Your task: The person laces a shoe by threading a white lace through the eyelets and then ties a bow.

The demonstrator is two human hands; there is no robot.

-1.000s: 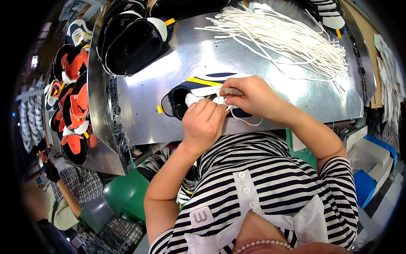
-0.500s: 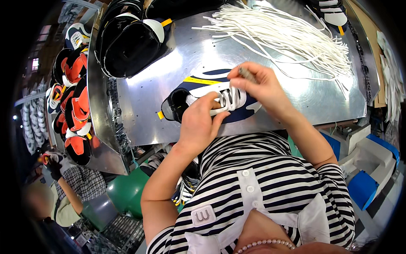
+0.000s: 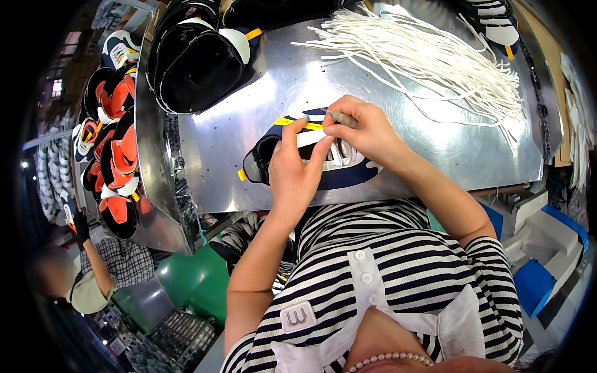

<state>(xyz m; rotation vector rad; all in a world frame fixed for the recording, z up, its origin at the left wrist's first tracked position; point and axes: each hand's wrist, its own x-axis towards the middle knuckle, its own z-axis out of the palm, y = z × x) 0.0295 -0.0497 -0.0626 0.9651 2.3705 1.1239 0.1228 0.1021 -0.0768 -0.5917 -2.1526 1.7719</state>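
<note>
A navy, white and yellow shoe upper lies on its side on the metal table, its black-lined collar toward the left. White lace crosses its eyelet area. My left hand grips the upper near the white eyelet strip, thumb and index finger on either side of it. Close by, my right hand is closed in a pinch around a short grey-brown stub just above the strip. Whether that stub is a tool handle or a wrapping, I cannot make out. The fingers partly hide the lacing.
A bundle of white laces spreads over the table's far right. Black-lined uppers are stacked at the far left. Orange-lined uppers fill a rack on the left. Another person sits beyond it. A blue-and-white bin stands right.
My left hand has shifted up to the eyelet strip and its fingers have straightened. The right hand has moved left and down, nearer the left hand. The other person's gloved hand has risen.
</note>
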